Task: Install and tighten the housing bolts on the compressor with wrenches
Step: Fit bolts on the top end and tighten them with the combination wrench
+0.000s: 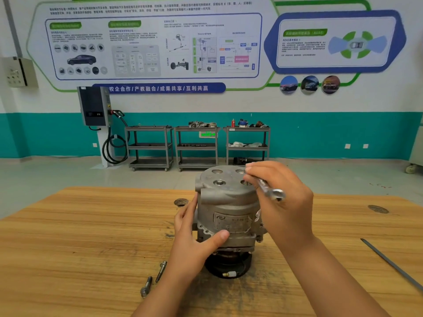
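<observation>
- Compressor (229,207) stands upright on the tabletop (91,236), pulley end down and ported top face up.
- Left hand (194,236) grasps the compressor's left flank, thumb across the front under the label; it looks like a brace.
- Right hand (286,209) pinches a wrench (271,191) just off the compressor's upper right edge, ring end free and pointing toward the wearer (on no bolt head that I can see).
- Two bolts (161,271) lie loose in front of the compressor, to its left, touched by neither hand.
- Dark slim rod (393,264) lies well to the compressor's right.
- Judgement: early in the job, wrench ready but bolts not yet seated. The next move calls for starting a bolt in its hole, then setting the ring squarely on the head while the left hand steadies the housing.
</observation>
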Demonstrator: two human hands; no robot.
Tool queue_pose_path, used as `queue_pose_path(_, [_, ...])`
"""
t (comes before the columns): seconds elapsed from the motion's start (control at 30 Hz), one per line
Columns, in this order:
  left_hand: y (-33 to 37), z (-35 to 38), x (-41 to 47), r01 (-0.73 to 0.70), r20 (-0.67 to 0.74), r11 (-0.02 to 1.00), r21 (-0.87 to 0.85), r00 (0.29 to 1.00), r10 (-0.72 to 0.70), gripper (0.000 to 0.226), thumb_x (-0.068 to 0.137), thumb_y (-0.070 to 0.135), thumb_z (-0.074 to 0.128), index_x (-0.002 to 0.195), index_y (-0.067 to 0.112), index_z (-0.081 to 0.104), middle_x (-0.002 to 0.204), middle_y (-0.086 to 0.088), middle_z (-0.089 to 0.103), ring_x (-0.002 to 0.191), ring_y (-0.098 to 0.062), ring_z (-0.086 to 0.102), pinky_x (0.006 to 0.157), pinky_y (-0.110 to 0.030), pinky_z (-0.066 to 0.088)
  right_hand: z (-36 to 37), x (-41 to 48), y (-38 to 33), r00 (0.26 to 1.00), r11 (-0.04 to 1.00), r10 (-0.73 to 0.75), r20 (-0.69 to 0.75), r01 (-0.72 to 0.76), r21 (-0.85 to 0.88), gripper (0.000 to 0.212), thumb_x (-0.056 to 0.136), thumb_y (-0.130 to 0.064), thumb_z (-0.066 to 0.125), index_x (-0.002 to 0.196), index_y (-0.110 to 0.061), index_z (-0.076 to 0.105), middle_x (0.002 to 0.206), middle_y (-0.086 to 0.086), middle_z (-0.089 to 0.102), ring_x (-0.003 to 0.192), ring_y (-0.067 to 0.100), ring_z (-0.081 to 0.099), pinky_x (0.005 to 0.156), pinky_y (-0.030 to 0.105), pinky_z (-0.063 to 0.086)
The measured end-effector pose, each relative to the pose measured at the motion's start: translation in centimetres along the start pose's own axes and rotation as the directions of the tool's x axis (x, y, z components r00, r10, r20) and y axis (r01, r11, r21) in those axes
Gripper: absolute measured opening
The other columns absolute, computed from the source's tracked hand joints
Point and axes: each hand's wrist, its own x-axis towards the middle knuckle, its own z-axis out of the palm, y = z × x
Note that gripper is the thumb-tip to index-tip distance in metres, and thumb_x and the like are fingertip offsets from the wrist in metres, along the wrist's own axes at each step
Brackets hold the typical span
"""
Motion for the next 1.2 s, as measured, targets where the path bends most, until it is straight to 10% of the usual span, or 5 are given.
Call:
queue_pose_path(0.13, [-0.1, 0.0, -0.1, -0.009, 0.029, 1.000, -0.021, 1.000, 0.010, 0.080, 0.049, 0.078, 0.065, 0.113, 0.081, 0.018, 0.147, 0.023, 0.022, 0.135, -0.004, 0.031, 0.105, -0.029, 0.032, -0.4, 0.8, -0.3, 0.969, 0.943, 0.230, -0.092, -0.199, 0.266, 0.008, 0.083, -0.004, 0.068, 0.090, -0.008, 0.069, 0.088, 0.000, 0.068, 0.086, 0.008, 0.065, 0.081, 0.018, 0.050])
queue_pose_path(0.3, [-0.1, 0.0, -0.2, 0.017, 0.022, 0.998, -0.067, 1.000, -0.016, 0.075, 0.047, 0.076, 0.068, 0.102, 0.090, 0.018, 0.131, 0.041, 0.023, 0.127, 0.000, 0.031, 0.099, -0.028, 0.030, -0.4, 1.4, 1.0, 0.698, 0.486, 0.698, 0.163, -0.629, 0.607, 0.017, 0.090, 0.004, 0.055, 0.086, -0.011, 0.062, 0.083, 0.001, 0.072, 0.089, 0.016, 0.069, 0.079, 0.022, 0.054])
queue_pose_path(0.63, [-0.3, -0.2, 0.0, 0.043, 0.041, 0.991, -0.129, 0.998, -0.038, 0.073, 0.048, 0.068, 0.076, 0.100, 0.088, 0.028, 0.133, 0.035, 0.033, 0.111, 0.020, 0.036, 0.084, -0.013, 0.035, -0.4, 1.2, 2.3, 0.493, 0.060, 0.784, 0.377, -0.665, 0.744, 0.012, 0.095, 0.001, 0.044, 0.093, -0.003, 0.055, 0.084, 0.009, 0.072, 0.085, 0.020, 0.071, 0.074, 0.024, 0.057])
queue_pose_path(1.2, [-0.1, -0.1, 0.0, 0.048, 0.054, 0.991, -0.126, 0.998, -0.042, 0.070, 0.048, 0.068, 0.072, 0.094, 0.090, 0.024, 0.129, 0.036, 0.033, 0.101, 0.029, 0.036, 0.075, -0.007, 0.034, -0.5, 1.2, 2.6, 0.479, 0.051, 0.746, 0.463, -0.734, 0.677, 0.019, 0.100, -0.002, 0.035, 0.091, -0.013, 0.048, 0.084, 0.002, 0.074, 0.085, 0.015, 0.070, 0.062, 0.026, 0.038])
